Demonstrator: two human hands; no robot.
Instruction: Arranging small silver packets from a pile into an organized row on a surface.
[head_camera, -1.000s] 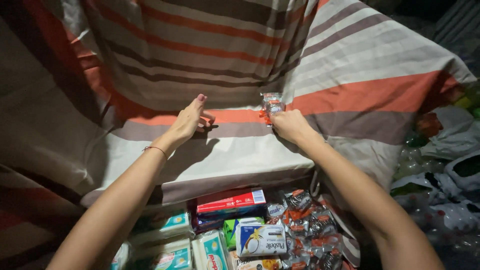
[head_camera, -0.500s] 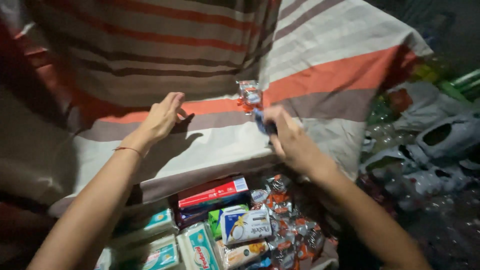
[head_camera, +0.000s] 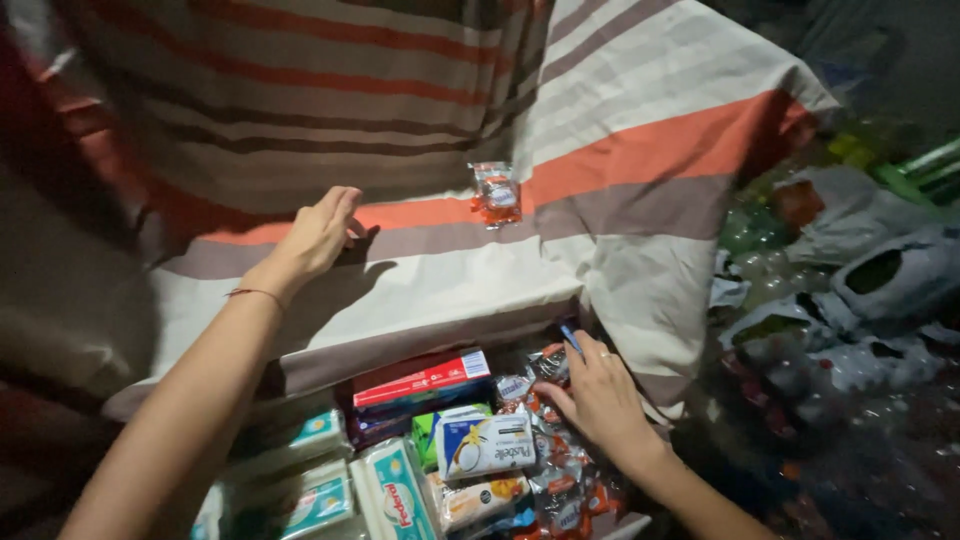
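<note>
My left hand (head_camera: 318, 236) rests flat on a striped cloth (head_camera: 420, 280) in orange, white and grey, fingers together, holding nothing. A small clear packet with orange contents (head_camera: 496, 193) lies on the cloth to the right of that hand. My right hand (head_camera: 598, 390) is down among several small shiny orange sachets (head_camera: 548, 450) in an open box below the cloth's edge. A thin blue object (head_camera: 570, 336) shows above its fingers. Whether the fingers grip a sachet is hidden.
The box also holds a red carton (head_camera: 420, 379), a white soap box (head_camera: 486, 443) and pale green wrapped packs (head_camera: 395, 495). Crumpled plastic bags and bottles (head_camera: 850, 300) are heaped on the right. The cloth rises as a wall behind.
My right hand left the packet on the cloth and dropped down into the box of sachets. My left hand stayed on the cloth.
</note>
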